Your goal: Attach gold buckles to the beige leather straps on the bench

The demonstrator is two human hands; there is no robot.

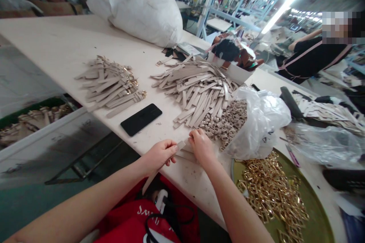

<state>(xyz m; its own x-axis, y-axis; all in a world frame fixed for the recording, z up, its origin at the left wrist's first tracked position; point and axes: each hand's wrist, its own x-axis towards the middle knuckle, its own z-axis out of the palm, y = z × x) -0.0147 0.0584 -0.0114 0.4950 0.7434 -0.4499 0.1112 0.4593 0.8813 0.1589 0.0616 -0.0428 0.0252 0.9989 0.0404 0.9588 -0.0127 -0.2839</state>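
My left hand [159,154] is closed on a beige strap [164,162] that hangs off the table's front edge. My right hand [201,145] rests with curled fingers on the strap's far end and on a few loose straps beside it; what its fingers pinch is hidden. Just beyond lie a heap of small beige loops [226,121] spilling from a clear plastic bag [258,121], and a big pile of plain beige straps [199,87]. A second pile of straps with gold buckles [112,85] lies to the left.
A black phone [141,119] lies on the pale table [57,45]. A round tray [313,212] of gold buckles sits at the right. A large white sack [139,3] stands at the back. A person in black [316,57] works at the far right.
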